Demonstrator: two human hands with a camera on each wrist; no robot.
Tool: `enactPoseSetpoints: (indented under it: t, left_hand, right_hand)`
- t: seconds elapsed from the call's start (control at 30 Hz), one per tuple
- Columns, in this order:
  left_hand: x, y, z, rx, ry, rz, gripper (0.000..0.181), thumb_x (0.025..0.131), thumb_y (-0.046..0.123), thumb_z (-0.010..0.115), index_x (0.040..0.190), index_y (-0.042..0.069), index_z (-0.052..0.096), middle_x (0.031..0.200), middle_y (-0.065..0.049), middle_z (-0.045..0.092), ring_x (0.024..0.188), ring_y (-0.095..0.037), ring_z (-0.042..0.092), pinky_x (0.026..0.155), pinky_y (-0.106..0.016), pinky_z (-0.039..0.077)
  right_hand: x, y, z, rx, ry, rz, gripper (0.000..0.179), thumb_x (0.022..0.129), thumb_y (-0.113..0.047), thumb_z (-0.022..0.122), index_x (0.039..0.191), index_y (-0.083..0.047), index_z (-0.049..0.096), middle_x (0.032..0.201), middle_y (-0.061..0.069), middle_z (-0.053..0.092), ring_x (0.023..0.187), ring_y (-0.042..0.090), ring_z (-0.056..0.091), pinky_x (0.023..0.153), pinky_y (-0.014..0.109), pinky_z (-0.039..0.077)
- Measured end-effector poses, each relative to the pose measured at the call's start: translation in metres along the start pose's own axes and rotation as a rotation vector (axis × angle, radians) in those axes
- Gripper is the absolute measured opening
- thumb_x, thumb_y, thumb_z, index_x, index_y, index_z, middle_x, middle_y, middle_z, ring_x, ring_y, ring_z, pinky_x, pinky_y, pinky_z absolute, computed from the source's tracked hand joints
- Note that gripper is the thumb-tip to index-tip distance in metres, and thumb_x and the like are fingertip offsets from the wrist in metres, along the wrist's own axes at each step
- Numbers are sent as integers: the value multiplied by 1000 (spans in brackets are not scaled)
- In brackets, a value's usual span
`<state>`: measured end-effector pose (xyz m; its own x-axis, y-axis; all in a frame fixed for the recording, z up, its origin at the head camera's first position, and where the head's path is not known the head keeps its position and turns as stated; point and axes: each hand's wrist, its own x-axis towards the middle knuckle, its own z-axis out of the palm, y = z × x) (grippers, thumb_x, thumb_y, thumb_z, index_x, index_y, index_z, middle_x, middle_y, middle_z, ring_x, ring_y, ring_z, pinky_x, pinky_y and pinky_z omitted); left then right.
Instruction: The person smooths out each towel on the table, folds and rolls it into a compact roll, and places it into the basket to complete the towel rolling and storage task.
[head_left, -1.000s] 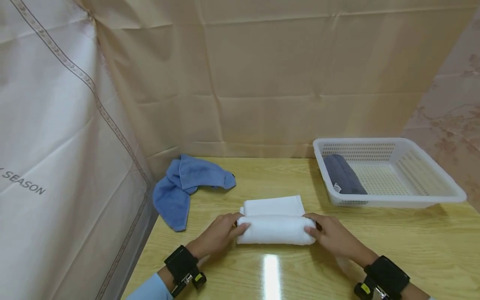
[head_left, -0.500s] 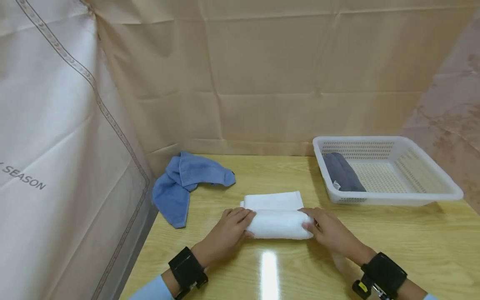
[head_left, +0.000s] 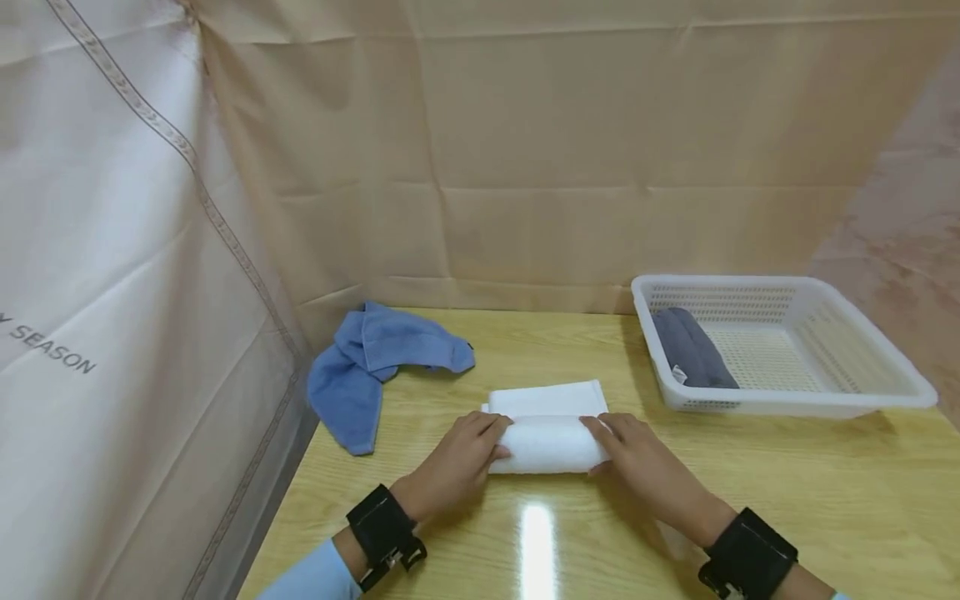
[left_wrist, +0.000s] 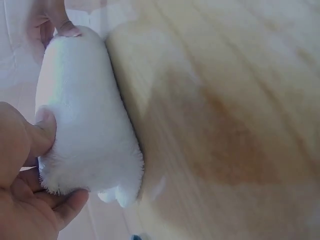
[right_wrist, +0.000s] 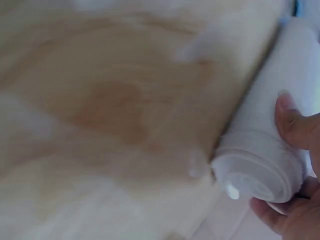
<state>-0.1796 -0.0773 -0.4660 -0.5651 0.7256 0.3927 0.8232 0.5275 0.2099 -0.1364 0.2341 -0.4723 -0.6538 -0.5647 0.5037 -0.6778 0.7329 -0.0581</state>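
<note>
Person's got a partly rolled white towel (head_left: pixel 551 447) on the wood-look table (head_left: pixel 750 475) rn, flat bit poking out behind the roll. L hand (head_left: pixel 459 460) is pinching the L end btwn thumb & fingers, R hand (head_left: pixel 651 472) doing the same w/ the R end. Crumpled blue towel (head_left: pixel 408 337) back left, grey roll (head_left: pixel 693 346) in the white basket (head_left: pixel 787 401) off to the right.

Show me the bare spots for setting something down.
The table is bare between the blue towel and the basket, behind the white towel, and again in front of the basket, right of the right hand. Inside, the basket is bare right of the grey towel. Crowded: around the white towel, where the left hand and right hand grip.
</note>
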Motion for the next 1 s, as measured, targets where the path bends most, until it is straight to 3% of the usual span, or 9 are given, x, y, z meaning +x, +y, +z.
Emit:
enactPoseSetpoints:
  t: [0.2, 0.3, 0.37, 0.47, 0.57, 0.67, 0.77, 0.87, 1.0]
  left_hand:
    - [9, -4, -1, 0, -25, -11, 41, 107, 24, 55, 148, 16, 55, 116, -9, 67, 107, -24, 64, 93, -40, 53]
    - [14, -5, 0, 82, -28, 3, 43, 109, 29, 52, 152, 25, 52, 113, -7, 65, 100, -23, 63, 88, -40, 52]
    - [17, -6, 3, 158, -47, 1, 51, 107, 44, 53, 154, 24, 49, 118, -8, 64, 106, -24, 61, 91, -43, 51]
    - [19, -6, 8, 261, -105, -8, 85, 92, 70, 59, 156, 17, 43, 132, -10, 58, 120, -27, 56, 97, -48, 47]
    - [20, -7, 14, 342, -137, -6, 110, 74, 81, 67, 154, 11, 40, 138, -10, 55, 126, -30, 52, 99, -49, 45]
    - [20, -8, 17, 397, -133, -10, 107, 73, 77, 73, 149, 9, 43, 132, -9, 57, 119, -29, 54, 95, -47, 47]
    - [20, -10, 18, 394, -131, -15, 94, 79, 69, 76, 145, 9, 46, 127, -8, 59, 113, -28, 55, 91, -44, 48]
    - [22, -12, 19, 358, -123, -12, 87, 84, 63, 77, 144, 8, 49, 126, -9, 60, 111, -27, 56, 89, -43, 49]
    - [28, -16, 19, 327, -130, -5, 84, 86, 63, 76, 144, 8, 49, 125, -8, 62, 109, -26, 57, 89, -42, 50]
  right_hand:
    - [17, 12, -7, 127, -85, 101, 49, 84, -13, 86, 127, 0, 65, 107, 11, 69, 94, 29, 67, 79, 46, 56]
    - [23, 20, -10, 225, -178, 148, 39, 90, -14, 79, 125, -2, 66, 103, 4, 69, 91, 21, 66, 78, 42, 54]
    - [28, 25, -13, 299, -240, 175, 34, 95, -15, 75, 125, -3, 66, 103, 1, 70, 92, 17, 65, 77, 40, 53]
    - [34, 31, -16, 390, -328, 201, 33, 100, -19, 68, 128, -1, 66, 108, 0, 71, 97, 18, 67, 81, 39, 54]
    - [38, 31, -16, 426, -370, 214, 33, 103, -18, 65, 130, 0, 65, 110, 2, 71, 101, 21, 67, 84, 41, 54]
    - [36, 19, -14, 333, -332, 195, 35, 102, -15, 65, 132, 2, 61, 109, 6, 67, 99, 26, 64, 82, 46, 52]
    - [29, 0, -8, 129, -256, 162, 45, 102, -14, 65, 142, 3, 51, 119, 16, 60, 104, 36, 59, 84, 55, 48]
    - [22, -16, 1, -58, -225, 134, 75, 96, -27, 71, 156, -2, 34, 138, 27, 48, 117, 46, 50, 90, 65, 42]
    - [20, -18, 15, -150, -193, 128, 108, 79, -53, 81, 161, -10, 25, 141, 28, 42, 123, 48, 45, 99, 67, 36]
